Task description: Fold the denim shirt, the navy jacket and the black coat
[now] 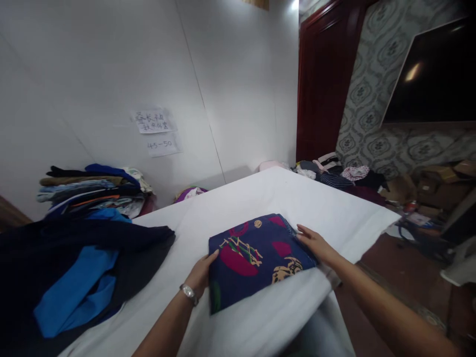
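Observation:
A folded navy cloth with magenta, tan and green patterns lies on the white-covered table in front of me, flat and roughly rectangular. My left hand, with a watch on its wrist, grips the cloth's left edge. Its thumb shows at the edge, while the other fingers are mostly hidden. Along the right edge, my right hand touches the cloth with its fingers stretched out and slightly apart. Whether the cloth is a garment or a plain piece of fabric I cannot tell.
Dark clothes with a bright blue piece lie at the left. Behind them rises a pile of folded clothes. More clothes lie beyond the white table's far right edge. Cardboard boxes stand at the right.

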Demonstrator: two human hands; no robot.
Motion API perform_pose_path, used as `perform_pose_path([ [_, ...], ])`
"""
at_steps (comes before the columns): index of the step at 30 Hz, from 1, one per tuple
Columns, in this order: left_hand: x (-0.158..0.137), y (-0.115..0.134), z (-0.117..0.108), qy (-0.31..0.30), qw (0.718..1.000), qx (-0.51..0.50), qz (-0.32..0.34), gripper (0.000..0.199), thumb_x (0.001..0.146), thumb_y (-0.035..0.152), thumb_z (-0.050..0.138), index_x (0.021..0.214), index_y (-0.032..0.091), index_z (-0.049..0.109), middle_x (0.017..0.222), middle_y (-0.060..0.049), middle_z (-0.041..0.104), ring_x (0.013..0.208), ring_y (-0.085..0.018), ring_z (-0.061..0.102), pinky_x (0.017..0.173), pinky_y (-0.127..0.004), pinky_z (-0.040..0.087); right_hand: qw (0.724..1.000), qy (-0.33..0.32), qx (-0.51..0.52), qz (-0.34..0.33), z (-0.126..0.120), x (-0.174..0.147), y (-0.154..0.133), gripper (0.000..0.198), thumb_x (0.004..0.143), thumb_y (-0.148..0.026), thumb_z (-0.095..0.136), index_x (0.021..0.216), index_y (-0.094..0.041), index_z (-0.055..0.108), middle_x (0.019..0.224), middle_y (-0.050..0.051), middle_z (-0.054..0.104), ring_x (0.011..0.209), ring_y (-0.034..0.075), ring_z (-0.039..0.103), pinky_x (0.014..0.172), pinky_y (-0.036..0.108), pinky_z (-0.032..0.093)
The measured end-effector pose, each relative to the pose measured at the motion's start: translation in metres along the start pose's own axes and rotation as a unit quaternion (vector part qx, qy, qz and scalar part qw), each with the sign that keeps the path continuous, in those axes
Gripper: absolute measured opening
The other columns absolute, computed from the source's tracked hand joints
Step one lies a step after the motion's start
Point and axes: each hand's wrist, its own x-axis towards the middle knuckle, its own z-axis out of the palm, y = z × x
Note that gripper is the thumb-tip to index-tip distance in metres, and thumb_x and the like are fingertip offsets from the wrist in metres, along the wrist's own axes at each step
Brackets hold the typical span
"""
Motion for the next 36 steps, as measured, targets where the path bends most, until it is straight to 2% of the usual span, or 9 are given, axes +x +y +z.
perform_pose_path([
  [2,-0.008,0.004,0.006,-0.081,0.994,-0.064,-0.048,0.04,0.077,0.039,0.067,0.11,0.015,0.064,0.099,-0.014,0.072,0.09,-0.028,0.07,0.078,-0.038,0.057,0.996,0.078,-0.026,-0.045,-0.002,-0.029,-0.006,0.053,0.076,-0.055,0.057,0.12,-0.026,0.06,0.133,0.009,0.055,0.124,0.03,0.049,0.102,0.048,0.042],
  [4,-0.014,0.009,0.013,-0.092,0.988,-0.104,-0.071,0.036,0.08,0.036,0.065,0.108,0.014,0.065,0.092,-0.012,0.074,0.086,-0.027,0.071,0.078,-0.037,0.058,0.989,0.118,-0.011,-0.085,0.001,-0.062,-0.016,0.038,0.078,-0.055,0.055,0.104,-0.03,0.066,0.118,0.007,0.064,0.114,0.029,0.056,0.097,0.048,0.046],
  [7,-0.023,0.02,0.023,-0.055,0.989,-0.121,-0.068,0.033,0.084,0.033,0.059,0.112,0.016,0.064,0.089,-0.009,0.074,0.083,-0.025,0.072,0.077,-0.037,0.059,0.992,-0.012,0.124,-0.038,0.02,-0.113,-0.029,0.022,0.077,-0.054,0.058,0.084,-0.036,0.069,0.08,0.002,0.069,0.078,0.025,0.067,0.074,0.043,0.054],
  [9,-0.029,0.029,0.031,-0.036,0.992,-0.111,-0.056,0.032,0.085,0.032,0.057,0.113,0.017,0.064,0.087,-0.008,0.075,0.081,-0.025,0.072,0.075,-0.037,0.059,0.958,-0.15,0.238,0.057,0.041,-0.138,-0.034,0.018,0.068,-0.055,0.065,0.078,-0.041,0.069,0.073,-0.003,0.069,0.067,0.023,0.068,0.059,0.038,0.054],
  [12,-0.039,0.043,0.042,-0.019,0.996,-0.084,-0.033,0.031,0.086,0.029,0.055,0.114,0.019,0.064,0.085,-0.006,0.075,0.078,-0.024,0.072,0.071,-0.037,0.06,0.883,-0.257,0.357,0.163,0.07,-0.154,-0.036,0.021,0.062,-0.056,0.069,0.082,-0.05,0.066,0.088,-0.009,0.072,0.086,0.024,0.07,0.063,0.035,0.053],
  [16,-0.055,0.051,0.057,-0.022,0.998,-0.065,0.006,0.029,0.088,0.025,0.052,0.115,0.02,0.063,0.09,-0.005,0.075,0.078,-0.022,0.072,0.07,-0.035,0.06,0.813,-0.32,0.456,0.17,0.091,-0.139,-0.044,0.023,0.067,-0.063,0.062,0.086,-0.049,0.064,0.107,-0.013,0.069,0.117,0.022,0.056,0.087,0.041,0.048],
  [24,-0.082,0.019,0.057,-0.032,0.994,-0.081,0.062,0.038,0.085,0.014,0.056,0.123,0.014,0.059,0.102,-0.009,0.072,0.087,-0.021,0.071,0.084,-0.035,0.057,0.708,-0.215,0.651,0.172,0.107,-0.11,-0.073,0.073,0.073,-0.074,0.053,0.119,-0.017,0.058,0.117,0.011,0.065,0.112,0.028,0.057,0.098,0.053,0.04],
  [31,-0.097,-0.032,0.048,-0.016,0.991,-0.123,0.058,0.045,0.084,0.015,0.06,0.128,0.023,0.055,0.115,-0.004,0.068,0.099,-0.02,0.067,0.092,-0.035,0.053,0.653,-0.109,0.699,0.268,0.128,-0.114,-0.073,0.046,0.083,-0.047,0.056,0.114,-0.013,0.059,0.102,0.012,0.071,0.099,0.025,0.065,0.092,0.046,0.048],
  [36,-0.105,-0.049,0.041,-0.037,0.989,-0.139,0.03,0.056,0.081,0.027,0.065,0.134,0.023,0.049,0.121,-0.007,0.065,0.108,-0.024,0.063,0.091,-0.038,0.052,0.668,-0.097,0.672,0.305,0.124,-0.111,-0.074,0.031,0.079,-0.025,0.057,0.105,-0.01,0.063,0.09,0.01,0.073,0.091,0.023,0.069,0.089,0.04,0.051],
])
